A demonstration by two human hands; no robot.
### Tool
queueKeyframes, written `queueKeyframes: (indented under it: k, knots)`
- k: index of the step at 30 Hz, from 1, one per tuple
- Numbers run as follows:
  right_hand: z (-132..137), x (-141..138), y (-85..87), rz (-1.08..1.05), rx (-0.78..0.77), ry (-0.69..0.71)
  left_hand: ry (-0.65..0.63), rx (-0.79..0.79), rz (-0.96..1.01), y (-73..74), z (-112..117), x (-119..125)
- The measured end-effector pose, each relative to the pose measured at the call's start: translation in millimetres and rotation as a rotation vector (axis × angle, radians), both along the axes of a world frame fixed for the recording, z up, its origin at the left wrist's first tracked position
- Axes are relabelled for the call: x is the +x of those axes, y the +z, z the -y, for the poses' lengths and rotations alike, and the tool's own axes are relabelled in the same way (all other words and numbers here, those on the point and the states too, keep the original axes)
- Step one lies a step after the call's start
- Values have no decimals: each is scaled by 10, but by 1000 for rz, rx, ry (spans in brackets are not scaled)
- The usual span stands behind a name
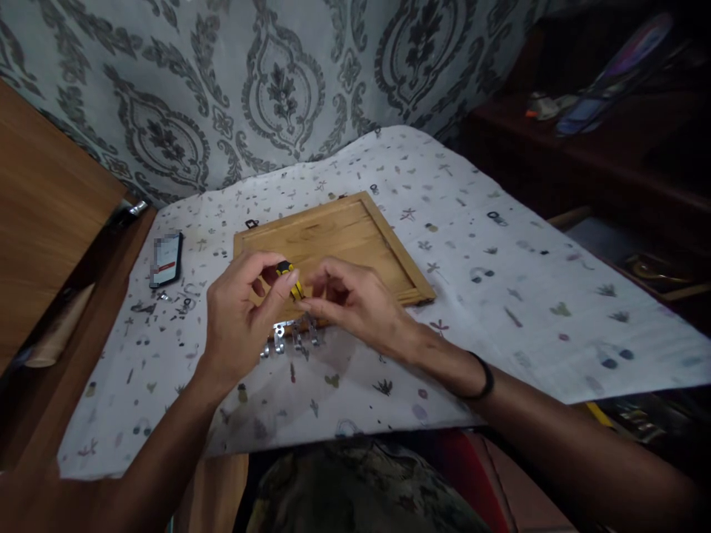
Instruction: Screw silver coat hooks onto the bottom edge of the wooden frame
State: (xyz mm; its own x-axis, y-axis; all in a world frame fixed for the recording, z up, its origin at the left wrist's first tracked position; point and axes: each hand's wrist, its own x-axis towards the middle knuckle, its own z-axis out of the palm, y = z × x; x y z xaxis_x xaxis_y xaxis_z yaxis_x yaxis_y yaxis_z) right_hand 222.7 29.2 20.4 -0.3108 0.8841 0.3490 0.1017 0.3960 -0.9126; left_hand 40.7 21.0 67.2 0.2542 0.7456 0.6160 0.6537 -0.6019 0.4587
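My left hand (241,311) is closed round a short yellow-and-black screwdriver (296,285), thumb and fingers on its handle, black end up. Beside it, my right hand (352,296) is pinched by the lower end of the screwdriver; whatever is between its fingertips is too small or hidden to make out. Below both hands lies a framed wooden panel (333,237), its raised rim facing up. Along the panel's near edge, several shiny metal clips or brackets (297,337) stand in a row, partly hidden by my left hand.
A patterned white cloth (500,311) covers the table. A phone (167,259) lies at the left, with small metal parts (165,296) near it. A small black ring-like piece (252,223) touches the panel's far edge. At the right is an open drawer (638,259).
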Motion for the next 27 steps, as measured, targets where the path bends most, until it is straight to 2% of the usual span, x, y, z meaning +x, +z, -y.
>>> queueKeyframes:
  k: [6,11,16,23,27]
  knots:
    - [420,13,-330,429,-96,-62,18,2,39,-20,13,-16]
    - [452,-104,-376,616,-102,-104,8,2,43,-19,32,-19]
    - [432,-128,-375,591,-164,-91,6,7,33,-14,39,-18]
    - [428,-142,-492,396,-180,-86,-10,54,-33,13,62,-5]
    - [404,-131,-486,337,-219,-48,-11,83,-63,28,73,8]
